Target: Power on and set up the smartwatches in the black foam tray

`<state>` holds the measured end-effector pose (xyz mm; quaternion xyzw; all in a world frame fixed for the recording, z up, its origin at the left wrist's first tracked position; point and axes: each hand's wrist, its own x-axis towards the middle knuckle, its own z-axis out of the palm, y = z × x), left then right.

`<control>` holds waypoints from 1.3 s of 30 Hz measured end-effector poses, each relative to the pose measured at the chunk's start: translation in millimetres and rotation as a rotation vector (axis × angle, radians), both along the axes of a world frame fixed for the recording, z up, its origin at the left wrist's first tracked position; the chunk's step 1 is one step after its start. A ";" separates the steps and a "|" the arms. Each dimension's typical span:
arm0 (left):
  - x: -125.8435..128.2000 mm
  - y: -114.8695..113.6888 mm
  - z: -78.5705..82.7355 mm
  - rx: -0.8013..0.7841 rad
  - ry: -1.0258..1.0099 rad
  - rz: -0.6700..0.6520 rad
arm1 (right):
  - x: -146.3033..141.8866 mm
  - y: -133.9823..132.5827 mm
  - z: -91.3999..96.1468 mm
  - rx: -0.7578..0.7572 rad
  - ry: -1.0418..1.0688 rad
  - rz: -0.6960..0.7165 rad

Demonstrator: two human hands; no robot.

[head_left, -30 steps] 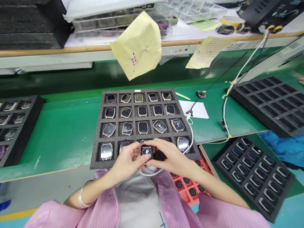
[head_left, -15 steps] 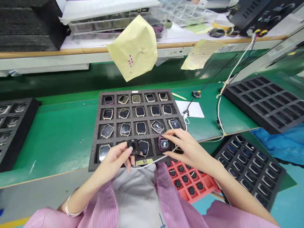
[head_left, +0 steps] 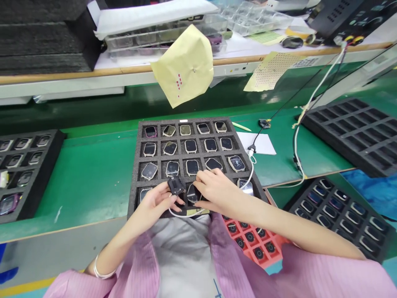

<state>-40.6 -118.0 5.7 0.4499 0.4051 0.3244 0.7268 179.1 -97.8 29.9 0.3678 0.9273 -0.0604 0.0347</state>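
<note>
Square dark-faced smartwatch (head_left: 193, 193) lies in a front-row cell of the dark grey foam tray (head_left: 137, 165) on the glossy green worktop (head_left: 93, 169), below a wooden-edged shelf (head_left: 124, 66). Since the earlier frame, the right grip (head_left: 218, 189) has moved leftward to the smartwatch's edge; whether it pinches, I cannot tell. The left grip (head_left: 156, 200) pinches a black square device (head_left: 176, 186). The smartwatch's glass looks unlit, partly hidden.

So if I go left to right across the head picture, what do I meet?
Left-edge black tray, left hand holding a black gadget, right hand at a watch, white paper on the green bench, right-edge black tray.
</note>
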 end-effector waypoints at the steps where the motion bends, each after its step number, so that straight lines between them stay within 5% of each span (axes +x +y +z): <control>1: -0.5 0.5 -1.2 -0.013 -0.011 -0.013 | 0.2 -1.0 0.6 -0.024 0.017 -0.029; 7: 1.7 3.7 -2.4 -0.055 -0.066 -0.064 | 1.0 -4.8 4.9 -0.199 0.184 -0.129; 12: 1.1 3.5 -1.8 -0.046 -0.064 -0.042 | -5.1 -6.8 4.4 -0.084 0.052 -0.208; 17: 0.4 4.8 -3.4 -0.016 -0.057 -0.055 | -3.0 -0.6 1.8 -0.091 0.046 -0.127; 25: -1.1 6.3 -2.7 -0.041 -0.097 -0.137 | -1.3 7.4 25.3 -0.251 0.576 -0.132; 33: -1.9 1.0 -4.4 0.007 -0.122 -0.083 | -27.1 8.8 14.7 -0.093 0.405 0.025; 39: 4.3 -5.6 -5.7 -0.024 -0.029 0.055 | -30.0 2.7 3.6 -0.126 0.508 0.036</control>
